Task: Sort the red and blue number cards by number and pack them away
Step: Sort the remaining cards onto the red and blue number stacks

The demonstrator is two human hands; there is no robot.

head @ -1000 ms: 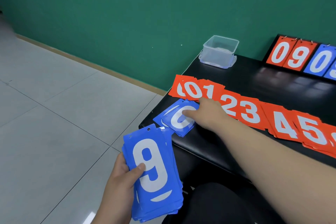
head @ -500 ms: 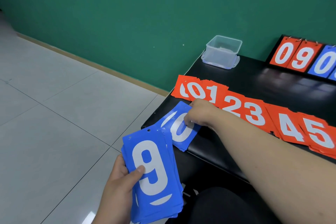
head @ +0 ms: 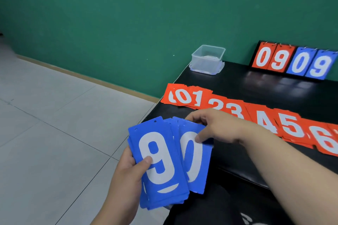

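— So which step is this, would you say?
— The blue half, I'd judge. The red cards (head: 263, 117) lie in an overlapping row on the black table (head: 256, 86), zero up to six in view and the rest cut off at the frame's edge.
— And the hands?
— The left hand (head: 126, 179) grips the blue stack (head: 159, 160), thumb on the top nine, held just off the table's near corner. The right hand (head: 215, 126) pinches a blue zero card (head: 193, 159), thumb on its face, with the card overlapping the stack's right side.
— Next?
— That zero needs a place, I'd guess: either a spot on the table in front of the red row, or in the stack. The cards look thin and slick, so it needs a firm pinch. The clear plastic box (head: 207, 59) stands at the far corner, and packing seems a long way off.
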